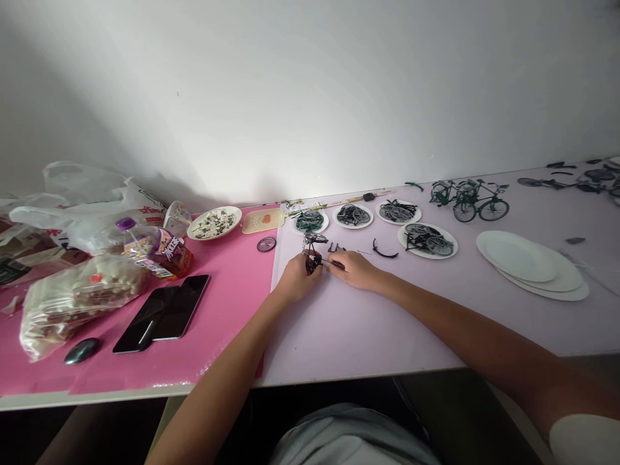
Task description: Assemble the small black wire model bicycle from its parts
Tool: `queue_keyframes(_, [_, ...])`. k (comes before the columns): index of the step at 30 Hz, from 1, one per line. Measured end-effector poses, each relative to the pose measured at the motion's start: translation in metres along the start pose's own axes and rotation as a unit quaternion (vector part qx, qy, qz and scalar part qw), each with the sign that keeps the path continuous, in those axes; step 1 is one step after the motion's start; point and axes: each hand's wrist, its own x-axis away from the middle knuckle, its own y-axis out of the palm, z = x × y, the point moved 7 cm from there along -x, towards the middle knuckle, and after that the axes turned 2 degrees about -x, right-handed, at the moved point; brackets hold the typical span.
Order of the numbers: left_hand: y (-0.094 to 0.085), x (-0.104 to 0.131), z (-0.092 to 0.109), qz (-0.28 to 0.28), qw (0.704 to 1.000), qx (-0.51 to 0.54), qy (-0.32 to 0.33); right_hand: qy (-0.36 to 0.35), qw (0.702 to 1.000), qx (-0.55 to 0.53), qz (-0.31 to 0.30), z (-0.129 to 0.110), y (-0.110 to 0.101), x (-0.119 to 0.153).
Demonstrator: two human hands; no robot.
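Observation:
My left hand (296,279) is closed around a partly built model bicycle (314,261), dark, with a spoked wheel (316,237) pointing away from me. My right hand (356,270) pinches a slim tool with a dark handle (336,263); its thin shaft reaches toward the bicycle, and whether it touches is too small to tell. Just beyond my hands lie small dark parts (336,247) and a curved black piece (386,250). A loose wheel (266,244) rests on the pink mat to the left.
Plates of sorted parts (310,231) line the back. Finished green bicycles (479,205) stand right of them, near stacked white plates (562,294). On the left are a bowl of small pieces (214,223), a drink bottle (159,250), a phone (180,307) and plastic bags (82,206).

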Motion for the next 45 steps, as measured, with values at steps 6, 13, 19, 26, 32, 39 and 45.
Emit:
queue_keyframes(6, [-0.0008, 0.0003, 0.0020, -0.001, 1.000, -0.003, 0.000, -0.003, 1.000, -0.002, 0.000, -0.0023, -0.0009, -0.0001])
queue_keyframes(13, [-0.0009, 0.0003, 0.0018, -0.002, 1.000, -0.006, -0.005, 0.001, 1.000, -0.003, -0.003, -0.0022, -0.0010, 0.0001])
queue_keyframes(19, [-0.0008, 0.0009, 0.0030, -0.003, 1.000, -0.005, 0.001, 0.020, 1.000, -0.005, -0.006, -0.0009, -0.0019, 0.0003])
queue_keyframes(26, [-0.0011, 0.0009, 0.0039, -0.003, 1.000, -0.006, 0.002, 0.016, 0.998, -0.054, 0.017, 0.0010, -0.0040, 0.0025])
queue_keyframes(32, [-0.0006, 0.0006, 0.0029, -0.004, 1.000, -0.003, 0.000, 0.005, 0.998, -0.055, 0.031, 0.0041, -0.0018, 0.0011])
queue_keyframes(39, [-0.0003, 0.0002, 0.0005, -0.001, 1.000, -0.004, -0.003, -0.003, 0.997, -0.051, 0.056, 0.0062, -0.0030, 0.0003])
queue_keyframes(45, [-0.0003, -0.0001, 0.0002, -0.001, 1.000, -0.004, -0.001, -0.001, 0.996, -0.049, 0.071, 0.0047, -0.0060, 0.0001])
